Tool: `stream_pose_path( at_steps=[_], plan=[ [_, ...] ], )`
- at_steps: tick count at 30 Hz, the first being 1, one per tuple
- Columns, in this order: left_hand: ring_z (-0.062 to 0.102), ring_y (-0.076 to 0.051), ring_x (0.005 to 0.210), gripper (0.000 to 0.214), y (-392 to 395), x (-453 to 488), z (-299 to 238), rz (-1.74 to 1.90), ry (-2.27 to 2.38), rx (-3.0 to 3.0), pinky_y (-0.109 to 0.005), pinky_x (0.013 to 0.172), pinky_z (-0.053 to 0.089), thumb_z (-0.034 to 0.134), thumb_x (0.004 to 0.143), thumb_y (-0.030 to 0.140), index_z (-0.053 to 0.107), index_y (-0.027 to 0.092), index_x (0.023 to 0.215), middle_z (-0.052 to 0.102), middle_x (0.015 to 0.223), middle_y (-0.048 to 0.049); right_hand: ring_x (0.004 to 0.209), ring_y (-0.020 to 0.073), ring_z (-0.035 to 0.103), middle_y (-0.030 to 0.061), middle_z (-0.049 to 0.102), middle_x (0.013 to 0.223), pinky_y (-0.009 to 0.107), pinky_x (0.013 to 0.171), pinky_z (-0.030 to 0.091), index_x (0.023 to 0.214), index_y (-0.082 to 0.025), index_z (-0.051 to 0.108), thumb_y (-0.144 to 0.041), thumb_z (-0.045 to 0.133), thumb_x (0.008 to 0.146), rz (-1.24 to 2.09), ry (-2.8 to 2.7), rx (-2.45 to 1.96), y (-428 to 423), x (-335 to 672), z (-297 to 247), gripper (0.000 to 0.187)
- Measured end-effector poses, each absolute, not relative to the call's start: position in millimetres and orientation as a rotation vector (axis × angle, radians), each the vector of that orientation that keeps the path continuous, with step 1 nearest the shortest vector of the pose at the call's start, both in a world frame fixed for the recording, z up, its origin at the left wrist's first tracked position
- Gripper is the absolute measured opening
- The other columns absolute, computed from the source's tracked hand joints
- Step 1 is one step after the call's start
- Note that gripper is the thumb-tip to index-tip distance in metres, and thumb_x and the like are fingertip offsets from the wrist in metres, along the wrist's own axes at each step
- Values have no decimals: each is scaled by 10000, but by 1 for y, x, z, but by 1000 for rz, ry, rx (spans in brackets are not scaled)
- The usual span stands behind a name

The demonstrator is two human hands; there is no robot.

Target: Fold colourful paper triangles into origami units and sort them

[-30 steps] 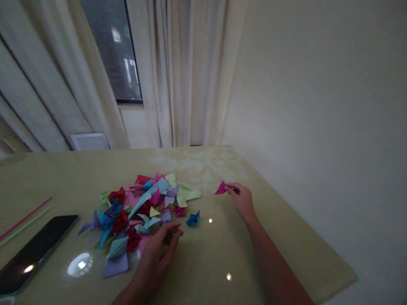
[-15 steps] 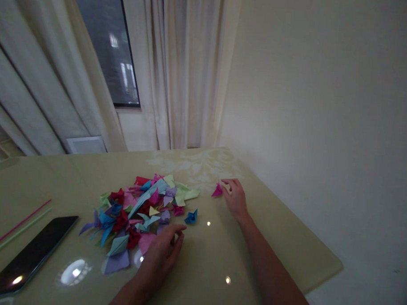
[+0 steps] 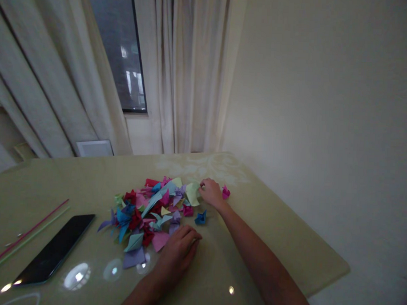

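A heap of colourful folded paper pieces, some shaped like origami birds, lies on the table. At its right edge my right hand has its thumb and fingers closed on a pale green folded paper. My left hand rests on the table in front of the heap, near a pink paper, fingers loosely stretched and holding nothing visible. A small blue folded paper sits between the hands. Just right of my right hand stands a small magenta folded paper.
A black phone or tablet lies on the left of the glossy table, beside a pink stick and a light green stick. Curtains hang behind; a wall borders the right.
My right hand has let go of the small magenta paper and moved left to the pale green paper at the heap. The view has shifted slightly; my left hand stays by the heap.
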State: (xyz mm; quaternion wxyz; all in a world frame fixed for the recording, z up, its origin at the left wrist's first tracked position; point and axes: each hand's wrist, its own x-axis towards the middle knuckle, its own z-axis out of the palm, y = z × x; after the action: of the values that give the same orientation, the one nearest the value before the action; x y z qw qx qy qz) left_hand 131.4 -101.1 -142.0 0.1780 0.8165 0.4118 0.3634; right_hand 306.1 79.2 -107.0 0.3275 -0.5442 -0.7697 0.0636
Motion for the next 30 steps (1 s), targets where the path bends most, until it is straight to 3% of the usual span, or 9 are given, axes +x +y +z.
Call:
stream_pose_path(
  at_steps=[6,10,13,16,19,25,30],
  plan=[
    [692,-255,959,225,-99,134,-139,1190,1207,1965,-391,849,574,574,1005,351,728,246,1131,732,1085,-111,900,235,668,69,746,931,338,853,478,902,-204,696,-211,660,849,240,-1727,-1316,52,331,-76,65],
    [688,-295,1140,557,-96,132,-132,1394,1201,1463,-418,917,583,717,904,540,629,227,1356,707,1305,-147,881,227,655,36,731,892,404,981,445,892,-218,682,-247,689,845,256,-1741,-1137,-2,333,-66,56],
    [711,-312,1138,556,-94,130,-125,1448,1089,1211,-420,950,580,758,851,599,690,197,1229,755,1230,-143,903,226,660,16,724,880,439,1045,407,885,-225,689,-263,741,851,392,-1837,-1089,-42,332,-68,72],
    [742,-304,1026,468,-93,128,-120,1449,1038,1162,-413,924,586,788,821,584,742,173,1039,797,1081,-122,920,224,673,27,726,928,335,852,486,954,-221,709,-347,764,876,700,-1874,-1060,-64,334,-72,157],
    [743,-294,1000,413,-94,128,-120,1434,1004,1189,-399,892,598,816,792,510,748,174,1023,801,1067,-105,858,206,668,30,720,906,271,681,468,960,-212,722,-387,720,923,843,-1840,-1050,-69,335,-78,179],
    [742,-289,1008,469,-95,134,-133,1399,832,1059,-398,861,612,758,822,478,710,173,1175,775,1145,-117,850,205,639,30,716,856,316,812,472,877,-210,732,-333,745,910,542,-1776,-1186,-68,325,-86,128],
    [744,-273,1030,527,-90,133,-130,1451,986,1175,-370,881,610,849,773,507,688,195,1166,767,1146,-97,863,209,651,29,704,885,271,688,486,880,-205,730,-482,730,917,892,-1884,-1059,-64,324,-82,279]
  ],
)
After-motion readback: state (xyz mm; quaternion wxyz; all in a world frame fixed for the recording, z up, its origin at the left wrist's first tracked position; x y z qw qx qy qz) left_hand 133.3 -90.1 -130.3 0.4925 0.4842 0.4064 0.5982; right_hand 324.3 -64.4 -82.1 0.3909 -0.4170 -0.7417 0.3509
